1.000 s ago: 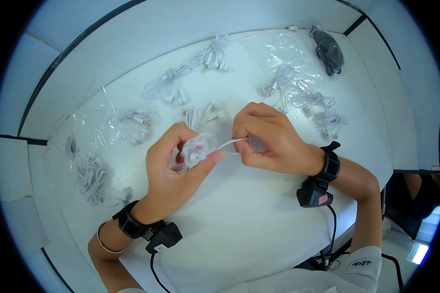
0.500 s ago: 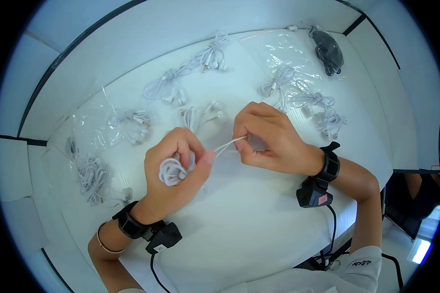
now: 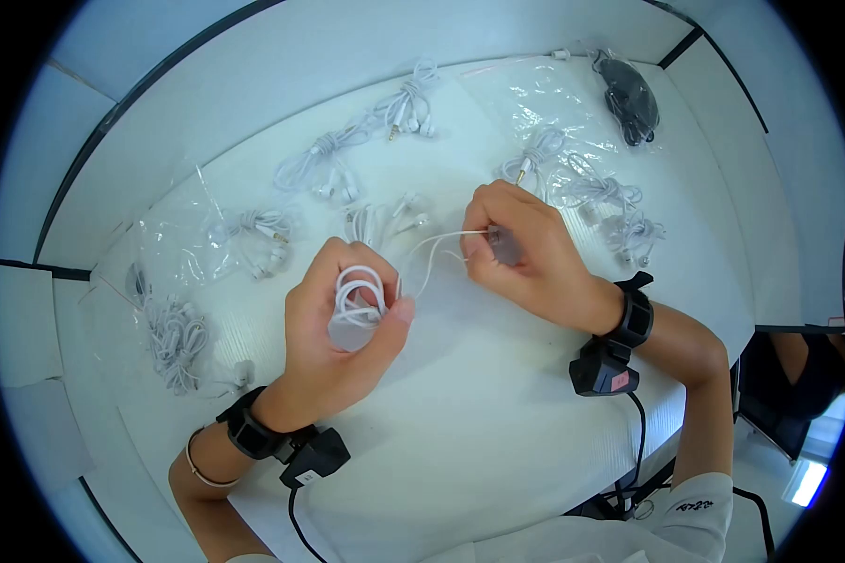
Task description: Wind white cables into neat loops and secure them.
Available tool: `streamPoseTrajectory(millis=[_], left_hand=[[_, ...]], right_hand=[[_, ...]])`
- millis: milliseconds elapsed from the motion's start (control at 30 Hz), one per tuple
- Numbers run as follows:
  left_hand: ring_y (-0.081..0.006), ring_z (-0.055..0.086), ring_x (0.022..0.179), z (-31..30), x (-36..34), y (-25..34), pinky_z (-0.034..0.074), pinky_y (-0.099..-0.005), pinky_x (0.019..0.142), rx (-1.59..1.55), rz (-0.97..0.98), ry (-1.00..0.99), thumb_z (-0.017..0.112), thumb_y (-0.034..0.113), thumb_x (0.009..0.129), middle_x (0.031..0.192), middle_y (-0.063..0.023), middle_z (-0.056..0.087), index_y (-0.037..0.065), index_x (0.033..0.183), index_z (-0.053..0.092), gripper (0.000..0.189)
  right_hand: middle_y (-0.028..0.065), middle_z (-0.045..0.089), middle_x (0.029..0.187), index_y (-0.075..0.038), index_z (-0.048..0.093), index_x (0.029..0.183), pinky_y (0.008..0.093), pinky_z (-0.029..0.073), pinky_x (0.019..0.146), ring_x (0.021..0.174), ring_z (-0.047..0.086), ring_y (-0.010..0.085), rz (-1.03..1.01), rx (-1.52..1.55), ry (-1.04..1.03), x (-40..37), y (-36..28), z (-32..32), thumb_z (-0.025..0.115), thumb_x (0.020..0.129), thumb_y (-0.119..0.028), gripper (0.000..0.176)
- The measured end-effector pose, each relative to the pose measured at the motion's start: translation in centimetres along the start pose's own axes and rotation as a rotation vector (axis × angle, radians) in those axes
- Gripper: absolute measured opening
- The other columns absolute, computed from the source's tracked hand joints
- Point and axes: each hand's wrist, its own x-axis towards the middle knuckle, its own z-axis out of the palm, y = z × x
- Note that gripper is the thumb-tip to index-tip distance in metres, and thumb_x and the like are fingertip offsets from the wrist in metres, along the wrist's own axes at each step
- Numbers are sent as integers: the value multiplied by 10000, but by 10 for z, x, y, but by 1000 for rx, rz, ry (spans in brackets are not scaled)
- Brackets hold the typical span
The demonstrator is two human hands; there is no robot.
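Note:
My left hand (image 3: 321, 361) is closed around a loosely looped white earphone cable (image 3: 357, 278), its coils standing up between thumb and fingers. Two thin strands arc from there across to my right hand (image 3: 540, 258). Its thumb and fingers pinch the strands; whatever lies inside that grip is hidden. The strands hang slack between both hands, above the table. Just beyond my left hand lies another white earphone set (image 3: 413, 218) with its earbuds showing.
Bundled white earphones (image 3: 324, 155) lie at the back, with another bundle (image 3: 258, 225) at left and a tangled heap (image 3: 176, 347) further left. More bundles (image 3: 606, 192) sit at right. A clear plastic bag (image 3: 535, 89) and a black bagged item (image 3: 627, 98) are near the back wall.
My right hand has moved slightly up and right. The strands, taut and crossing before, now curve slackly, and the loops in my left hand look wider and more upright.

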Motion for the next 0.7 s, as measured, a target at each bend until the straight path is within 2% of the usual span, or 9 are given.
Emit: streamPoseTrajectory(millis=[100,200,300,333,433,533,600,700], left_hand=[[-44,361,585,-6,5,-7,299,-185,552,225,90,-15,618,-41,761,681,15,397,56,798,401,241],[-37,343,580,-5,0,-10,281,-189,535,144,-17,18,625,-53,754,666,27,357,63,772,384,267],[-22,363,575,4,3,-2,267,-192,524,70,-49,131,642,-68,735,640,36,385,73,843,384,313],[-17,363,560,4,1,-2,266,-185,528,15,-103,138,646,-55,742,615,41,393,68,904,393,324],[-16,333,544,-3,3,2,263,-182,537,76,-77,-5,651,-38,752,591,51,382,55,924,415,307],[-37,319,574,-3,1,-2,254,-199,538,94,-47,0,662,-14,757,649,32,400,57,797,455,223],[-55,329,601,-4,4,-5,250,-208,536,127,-5,22,647,-17,778,705,13,400,63,692,421,254],[-60,325,595,-1,7,-11,254,-210,539,171,65,102,633,-23,794,714,8,389,60,691,394,273]], right_hand=[[53,506,728,-26,501,763,281,394,644,696,489,171,38,10,5,0,-2,1,557,761,7,65],[36,541,735,-44,502,732,286,385,673,701,490,176,-45,-90,10,1,1,-1,566,736,5,81],[23,601,793,-61,480,699,293,374,695,753,501,176,-70,-164,54,2,1,-2,563,688,19,116],[18,541,683,-69,547,729,318,380,692,720,526,190,-106,-156,151,3,4,2,590,675,-28,80],[15,542,702,-68,561,746,311,382,692,725,524,182,-100,-142,169,4,3,2,581,673,-11,95],[16,563,730,-66,587,780,311,400,704,735,519,165,-69,-63,213,4,3,2,565,676,15,134],[21,600,789,-59,563,766,314,412,712,730,511,157,-78,21,204,4,2,1,558,678,25,122],[50,660,996,-54,450,709,310,432,784,832,534,166,-78,98,147,5,1,-3,546,701,28,126]])
